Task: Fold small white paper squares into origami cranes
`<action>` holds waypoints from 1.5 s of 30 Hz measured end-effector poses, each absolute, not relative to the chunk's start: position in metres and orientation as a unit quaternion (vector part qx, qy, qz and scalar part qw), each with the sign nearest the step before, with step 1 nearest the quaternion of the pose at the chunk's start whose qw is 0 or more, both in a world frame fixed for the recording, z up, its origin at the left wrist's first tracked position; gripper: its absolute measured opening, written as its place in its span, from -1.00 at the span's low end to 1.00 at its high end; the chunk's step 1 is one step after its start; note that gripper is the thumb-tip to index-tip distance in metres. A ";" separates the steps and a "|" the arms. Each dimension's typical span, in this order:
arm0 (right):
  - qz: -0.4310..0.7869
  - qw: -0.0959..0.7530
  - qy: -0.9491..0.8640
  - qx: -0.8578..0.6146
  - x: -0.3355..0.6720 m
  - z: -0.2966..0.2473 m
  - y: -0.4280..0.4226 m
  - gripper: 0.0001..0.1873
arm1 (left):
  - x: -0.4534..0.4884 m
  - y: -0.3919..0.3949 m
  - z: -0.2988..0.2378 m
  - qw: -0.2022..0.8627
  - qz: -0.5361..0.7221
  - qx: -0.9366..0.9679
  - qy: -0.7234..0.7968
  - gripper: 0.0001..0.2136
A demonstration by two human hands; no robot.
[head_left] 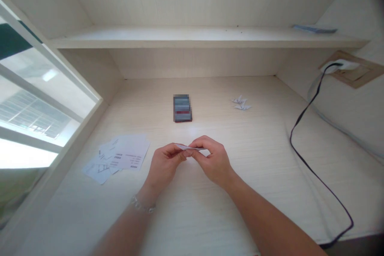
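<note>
A small piece of folded white paper [183, 147] is held edge-on between both hands above the middle of the desk. My left hand [166, 164] pinches its left end, with thumb and fingers closed. On the other end, my right hand [214, 160] grips it the same way, and the two hands nearly meet. Fingers cover much of the paper, so its full shape is hidden. Left of my left hand lie several overlapping white paper sheets [129, 150] with printed text. Toward the back right sit small folded paper cranes [242, 107].
A dark phone-like object [182, 108], its face pixelated, lies beyond my hands. A black cable [306, 164] runs from a wall socket [357, 70] down the right side. Above the back is a shelf [180, 36] with a flat bluish item [315, 29]. A white window frame [90, 108] borders the left.
</note>
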State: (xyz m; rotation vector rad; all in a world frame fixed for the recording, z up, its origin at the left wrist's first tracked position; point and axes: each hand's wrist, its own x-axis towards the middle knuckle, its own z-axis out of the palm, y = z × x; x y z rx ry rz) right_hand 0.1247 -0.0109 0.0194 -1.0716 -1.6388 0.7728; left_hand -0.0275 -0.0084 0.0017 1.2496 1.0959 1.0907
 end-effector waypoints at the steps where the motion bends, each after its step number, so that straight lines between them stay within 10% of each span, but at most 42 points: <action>1: 0.316 0.501 -0.678 -0.436 0.125 0.020 -0.011 -0.97 | -0.028 -0.008 0.002 0.539 0.462 0.531 0.463 -0.92; 30: 0.461 0.441 -0.577 -0.509 0.130 0.010 -0.005 -0.75 | -0.028 -0.008 0.010 0.556 0.429 0.506 0.502 -0.84; 45: 0.281 0.498 -0.704 -0.422 0.130 0.019 -0.013 -0.83 | -0.024 -0.013 0.009 0.476 0.549 0.496 0.475 -0.90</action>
